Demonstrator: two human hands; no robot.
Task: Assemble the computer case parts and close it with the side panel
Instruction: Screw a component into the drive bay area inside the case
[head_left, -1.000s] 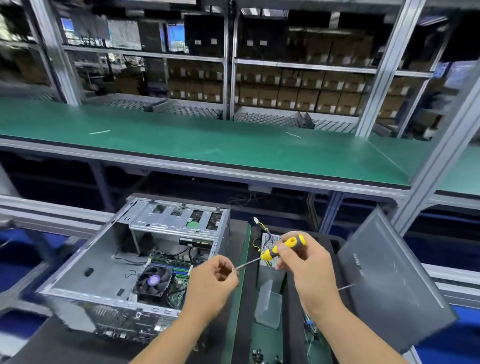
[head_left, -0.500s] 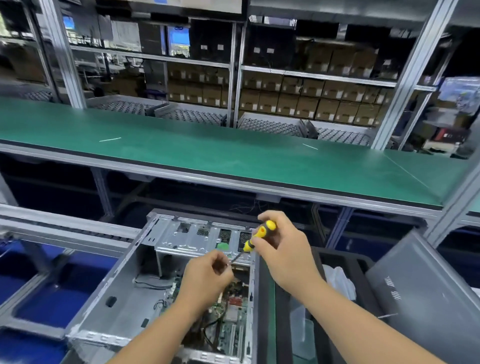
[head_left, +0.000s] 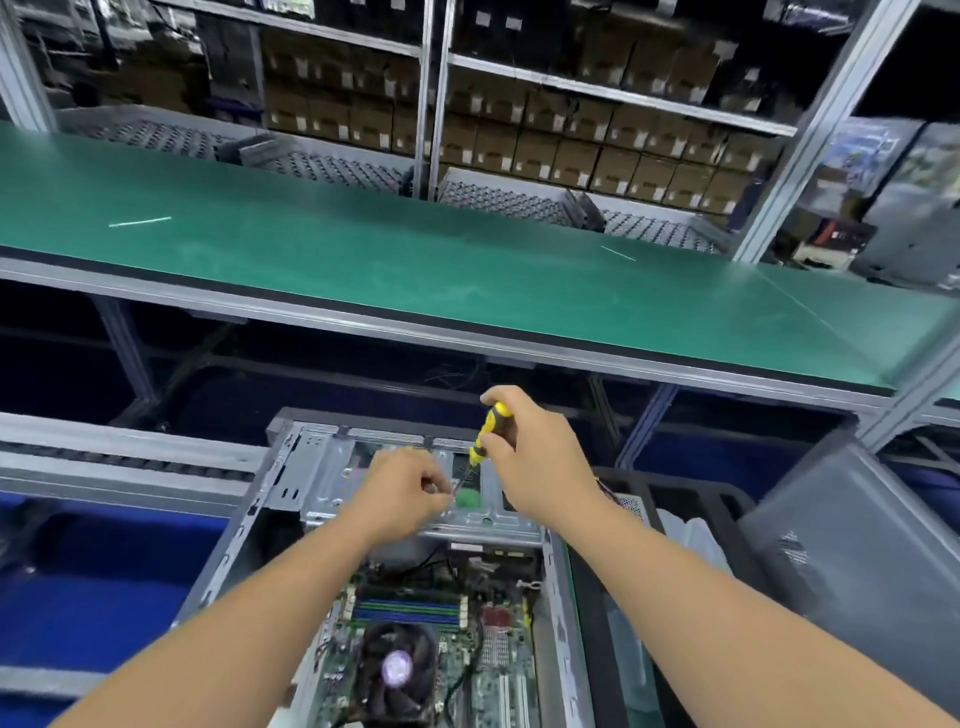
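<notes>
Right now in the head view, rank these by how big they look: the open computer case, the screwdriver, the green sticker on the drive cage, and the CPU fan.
Largest to smallest as they appear:
1. open computer case
2. CPU fan
3. screwdriver
4. green sticker

The fan sits nearer the camera than the screwdriver, so their true order is unsure.

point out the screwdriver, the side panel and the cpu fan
screwdriver (head_left: 489, 429): head view, on the yellow and black handle held by the right hand (head_left: 540, 462).
side panel (head_left: 852, 551): head view, on its flat grey face at the right.
cpu fan (head_left: 397, 667): head view, on its round hub.
</notes>
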